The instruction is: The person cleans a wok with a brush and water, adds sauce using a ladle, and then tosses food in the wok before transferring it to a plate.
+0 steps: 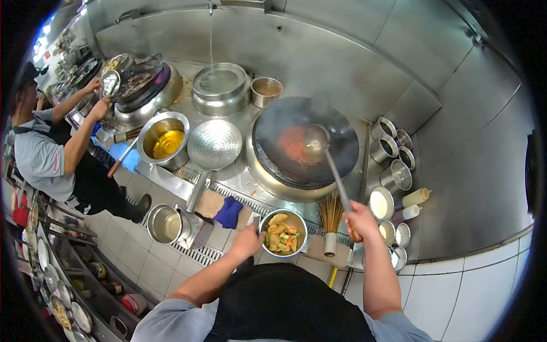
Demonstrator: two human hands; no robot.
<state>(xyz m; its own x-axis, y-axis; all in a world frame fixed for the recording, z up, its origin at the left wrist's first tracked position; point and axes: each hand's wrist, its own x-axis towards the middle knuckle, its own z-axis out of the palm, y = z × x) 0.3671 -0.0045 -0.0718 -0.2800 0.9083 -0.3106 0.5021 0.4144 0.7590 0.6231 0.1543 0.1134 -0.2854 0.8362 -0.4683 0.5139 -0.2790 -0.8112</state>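
Observation:
My right hand (pixel 361 221) is closed round the wooden handle end of a long ladle (pixel 336 174). The ladle's bowl rests inside a dark wok (pixel 336 122), beside a patch of red sauce (pixel 294 143). Steam or smoke hangs over the wok. With its fingers wrapped at the rim, my left hand (pixel 248 240) holds a metal bowl (pixel 303 223) in front of my apron. Pale yellow slices with red and green bits (pixel 280 233) fill much of that bowl. A bamboo wok brush (pixel 330 219) lies between the bowl and my right hand.
Left of the wok sit a perforated strainer (pixel 215 143), a pot of yellow oil (pixel 183 126) and a lidded pot (pixel 219 88). Several seasoning tins (pixel 380 204) and squeeze bottles (pixel 416 197) line the right side. A co-worker (pixel 45 148) stands at another wok, far left.

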